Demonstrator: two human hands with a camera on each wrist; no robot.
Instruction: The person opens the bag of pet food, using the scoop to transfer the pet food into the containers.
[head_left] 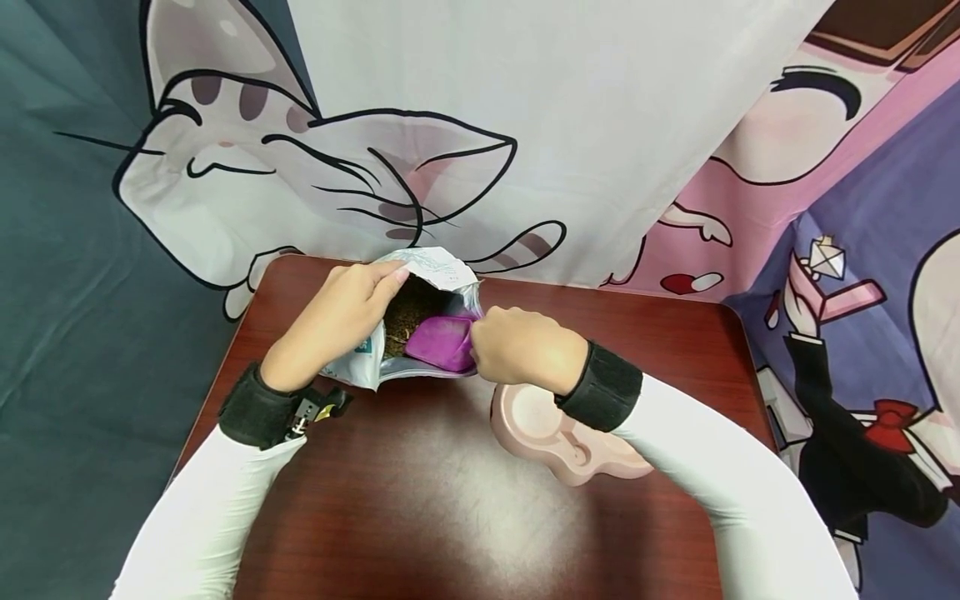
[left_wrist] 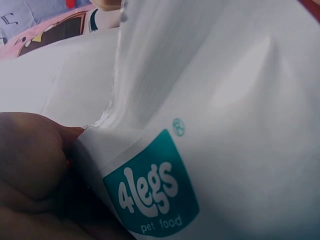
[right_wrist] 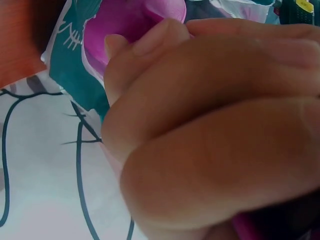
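An opened white bag of pet food (head_left: 358, 368) stands near the table's back edge, with brown kibble (head_left: 403, 321) visible inside. Its teal "4Legs pet food" label (left_wrist: 155, 195) faces the left wrist camera. My left hand (head_left: 339, 315) pinches the bag's mouth at the upper left. A purple scoop (head_left: 441, 342) is in the bag's opening, its bowl over the kibble. My right hand (head_left: 525, 346) grips the scoop's handle at the bag's right side, fingers curled in the right wrist view. Most of the handle is hidden by the hand.
A pale pink double pet bowl (head_left: 536, 412) sits on the table below my right wrist, partly covered by the forearm. The reddish-brown table (head_left: 390, 500) ends at a cartoon-printed cloth (head_left: 570, 108) behind it. Black bands circle both wrists.
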